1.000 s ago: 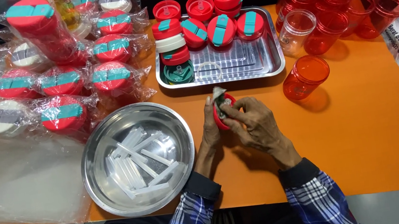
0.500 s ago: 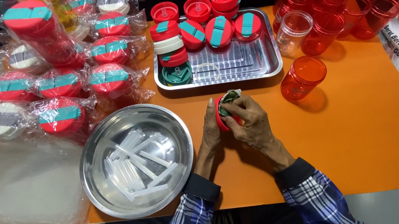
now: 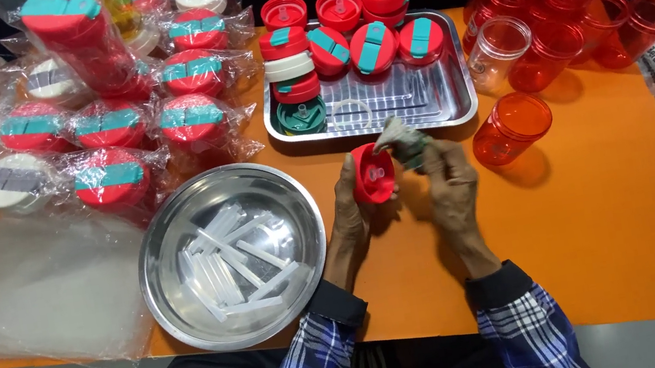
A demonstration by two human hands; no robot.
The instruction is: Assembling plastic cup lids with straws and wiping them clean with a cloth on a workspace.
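The red lid (image 3: 372,174) is sitting upright on edge in the left hand (image 3: 351,206), just above the orange surface (image 3: 613,217) and in front of the metal tray (image 3: 454,98); its inner face with a small spout is showing to the camera. The left fingers are clamping on the lid's rim. The right hand (image 3: 447,182) is pinching a teal-and-pale flip piece (image 3: 404,141) right beside the lid's upper edge, fingers closed on it; whether the 2 parts are touching I cannot tell.

Judging by the layout, the assembly work is looking well along but not finished. On the tray, several red lids with teal strips (image 3: 371,44) are already standing in a row, while 3 bare red lids (image 3: 339,5) are waiting behind it. To the left, wrapped finished bottles (image 3: 111,174) are lying in clear bags. To the right, empty red bottles (image 3: 571,5) are piling up without lids, and 1 red bottle (image 3: 509,127) is standing apart, near the right hand. A round steel bowl (image 3: 169,235) beside the left forearm is holding white plastic strips (image 3: 226,261).
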